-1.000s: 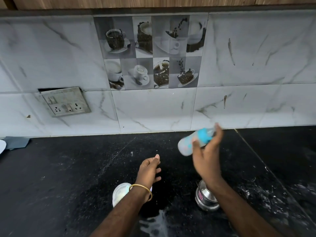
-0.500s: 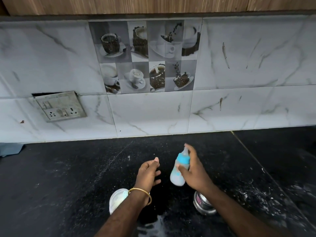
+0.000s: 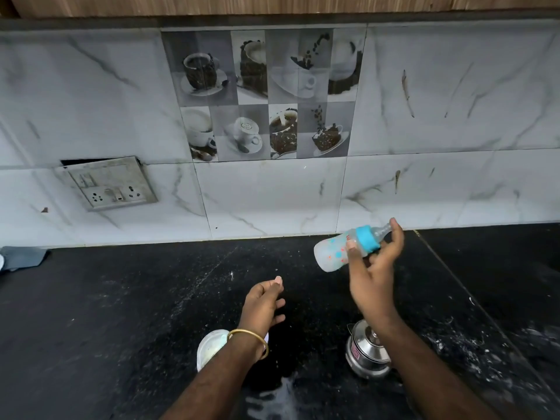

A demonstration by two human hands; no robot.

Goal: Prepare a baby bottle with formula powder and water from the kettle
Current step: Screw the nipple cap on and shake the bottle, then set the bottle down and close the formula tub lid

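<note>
My right hand (image 3: 374, 268) holds the baby bottle (image 3: 333, 250) in the air above the black counter, pinching it near its blue collar, with a fingertip on the teat. The bottle lies almost on its side, base to the left, and looks milky inside. My left hand (image 3: 263, 301) hovers over the counter with loosely curled fingers and holds nothing. Below my right forearm stands a small steel kettle (image 3: 368, 354) with its lid on. A white formula container (image 3: 209, 348) sits partly hidden under my left wrist.
The black stone counter (image 3: 121, 313) is dusted with white specks, and a wet patch (image 3: 272, 398) lies near the front edge. A loose socket plate (image 3: 109, 184) hangs on the tiled wall at left. A grey cloth (image 3: 22, 257) lies at the far left.
The bottle went from tilted high, down to nearly upright near my left hand, and is now swung back up and sideways to the right. My left hand stayed put.
</note>
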